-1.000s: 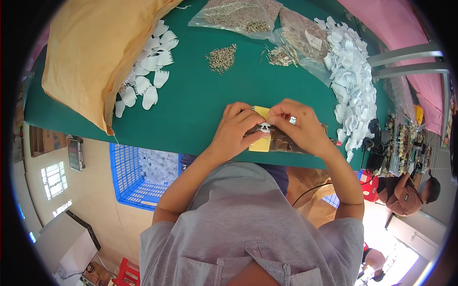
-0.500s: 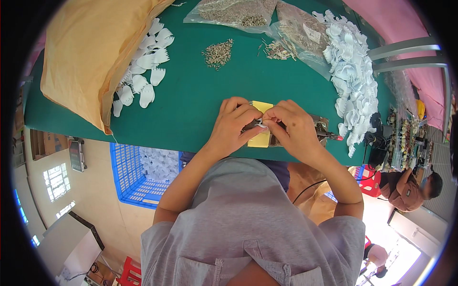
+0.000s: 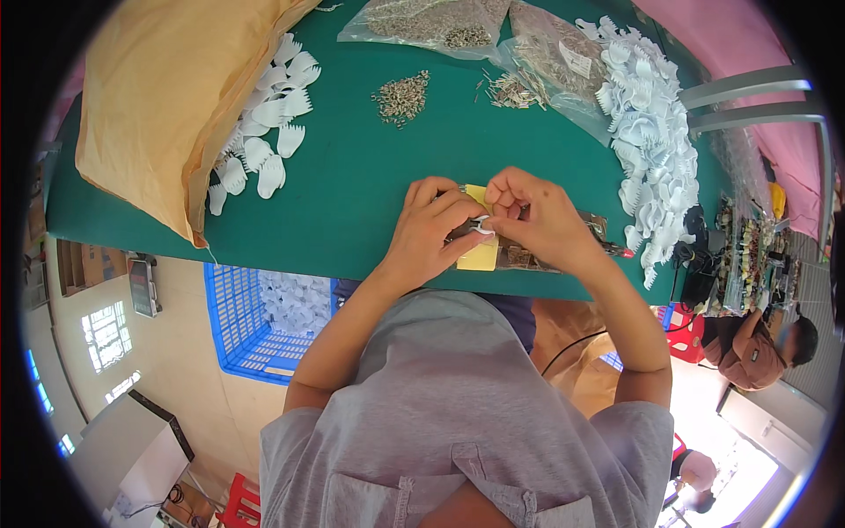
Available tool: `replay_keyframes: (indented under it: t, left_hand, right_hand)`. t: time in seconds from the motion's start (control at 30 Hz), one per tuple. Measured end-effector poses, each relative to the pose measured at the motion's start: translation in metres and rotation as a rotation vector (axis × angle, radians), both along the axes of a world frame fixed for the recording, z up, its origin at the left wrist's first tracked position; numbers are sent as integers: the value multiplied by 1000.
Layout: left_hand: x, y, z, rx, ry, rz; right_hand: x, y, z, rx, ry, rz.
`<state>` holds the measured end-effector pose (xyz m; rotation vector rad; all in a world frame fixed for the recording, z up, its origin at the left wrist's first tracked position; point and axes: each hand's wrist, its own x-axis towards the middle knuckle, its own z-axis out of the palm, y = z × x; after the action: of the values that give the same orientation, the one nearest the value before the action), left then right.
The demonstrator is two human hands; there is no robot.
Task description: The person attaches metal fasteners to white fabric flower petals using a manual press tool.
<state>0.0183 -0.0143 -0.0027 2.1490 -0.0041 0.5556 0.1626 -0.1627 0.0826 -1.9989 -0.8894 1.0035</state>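
Observation:
In front of me, close to the table's near edge, my left hand (image 3: 433,231) pinches a small white plastic piece (image 3: 483,226), mostly hidden by the fingers. My right hand (image 3: 544,222) is just to its right, thumb and fingers curled together; whether anything tiny is between them is hidden. Under both hands lies a yellow pad or block (image 3: 478,257) beside a dark, flat brown item (image 3: 521,257). Loose white toothed plastic pieces (image 3: 271,174) lie at the left, and a long heap of similar white pieces (image 3: 647,132) runs down the right side.
On the green table (image 3: 352,194) are a pile of small metal parts (image 3: 402,99), a pile of thin pins (image 3: 515,91) and clear bags of parts (image 3: 422,25). A big brown paper sack (image 3: 158,106) stands left. Below is a blue crate (image 3: 238,326). Red-handled pliers (image 3: 616,250) lie right.
My right hand has drawn slightly up and away from the white piece, its fingers lifting and curling. My left hand stays in place with the piece.

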Motion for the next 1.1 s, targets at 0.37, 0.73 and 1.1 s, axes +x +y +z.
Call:
replay_keyframes:
  t: [0.37,0.73,1.1]
  left_hand:
    - [3,0,0,-251,54,-63]
    - [11,2,1,-240,34,-90]
    - [17,-5,-2,-286,-26,-82]
  right_hand:
    - [20,-75,0,208,-469,-373]
    - [42,-211,-45,69,-857,-452]
    - [48,-167,-6,969,243,-556]
